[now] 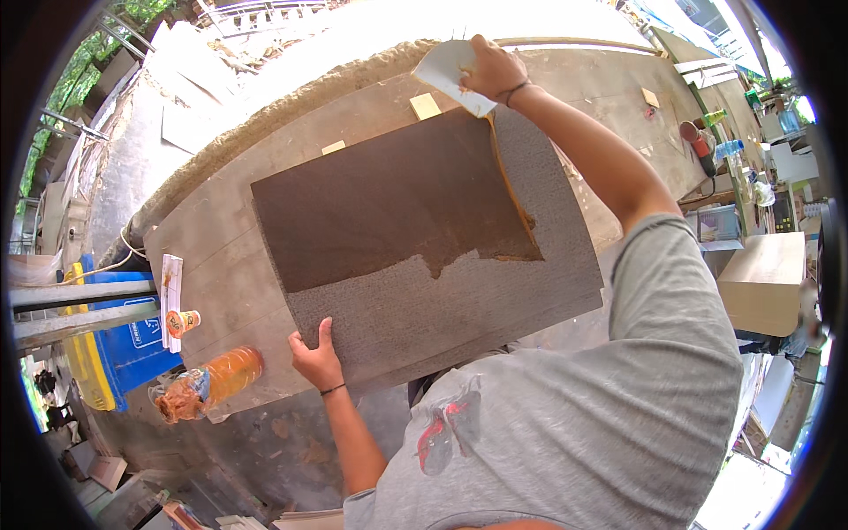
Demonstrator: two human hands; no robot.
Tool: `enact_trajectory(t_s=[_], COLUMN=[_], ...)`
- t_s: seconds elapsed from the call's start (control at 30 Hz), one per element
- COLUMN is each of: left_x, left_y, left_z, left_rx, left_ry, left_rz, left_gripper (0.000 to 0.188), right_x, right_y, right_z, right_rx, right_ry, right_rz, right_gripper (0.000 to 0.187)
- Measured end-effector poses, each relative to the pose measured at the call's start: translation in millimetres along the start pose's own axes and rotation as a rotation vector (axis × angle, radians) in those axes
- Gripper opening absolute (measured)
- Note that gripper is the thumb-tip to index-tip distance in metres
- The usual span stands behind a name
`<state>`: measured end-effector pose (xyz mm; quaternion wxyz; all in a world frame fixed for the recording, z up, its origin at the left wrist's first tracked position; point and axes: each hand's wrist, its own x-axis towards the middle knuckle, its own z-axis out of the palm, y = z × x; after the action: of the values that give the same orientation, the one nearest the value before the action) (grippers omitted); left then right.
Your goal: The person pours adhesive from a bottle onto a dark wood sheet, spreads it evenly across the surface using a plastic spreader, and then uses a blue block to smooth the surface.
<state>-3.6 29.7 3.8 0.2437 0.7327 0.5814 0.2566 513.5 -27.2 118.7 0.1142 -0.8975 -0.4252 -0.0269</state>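
A grey textured board (380, 327) lies before me. A dark brown wet-looking coating (389, 199) covers its far left part, with a ragged near edge. An orange-brown ridge runs down the coating's right side. My right hand (495, 72) pinches a thin, pale, flexible sheet (446, 75) at the board's far edge; the sheet's lower corner meets the ridge's far end. At the near left corner, my left hand (316, 360) grips the board's edge, thumb up and fingers curled; its fingertips are partly hidden.
The board rests on a wide wooden table (203, 221). A plastic bottle of orange liquid (231, 371) lies at its near left, by an orange cup (183, 323). A blue bin (132, 344) stands left. A red power tool (698, 146) lies far right.
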Motion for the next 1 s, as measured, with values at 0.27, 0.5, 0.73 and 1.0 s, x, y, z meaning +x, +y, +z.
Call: enact_trajectory(t_s=[0.27,0.5,0.73,1.0], left_x=[-3.1,-6.3,-6.0,-3.7], left_y=[-1.2,14.1,-0.8,3.9], left_z=[6.0,-3.4,1.5,-2.7], left_rx=[0.101,0.036,0.053,0.063], left_ry=[0.071,-0.002,0.078,0.005], left_rz=[0.072,0.021,0.090,-0.011], left_gripper=[0.060,0.057,0.060,0.063], right_x=[-177.2,-104.1,-15.5,-31.6], right_y=[-37.5,-0.2,87.0,127.2], right_z=[-0.8,27.1,15.8,-94.4], right_rx=[-0.047,-0.113,-0.238,0.112], right_ry=[-0.453,-0.085,-0.071,0.355], right_rz=[-0.165,-0.066,0.244,0.245], right_gripper=[0.049,0.041,0.057,0.062])
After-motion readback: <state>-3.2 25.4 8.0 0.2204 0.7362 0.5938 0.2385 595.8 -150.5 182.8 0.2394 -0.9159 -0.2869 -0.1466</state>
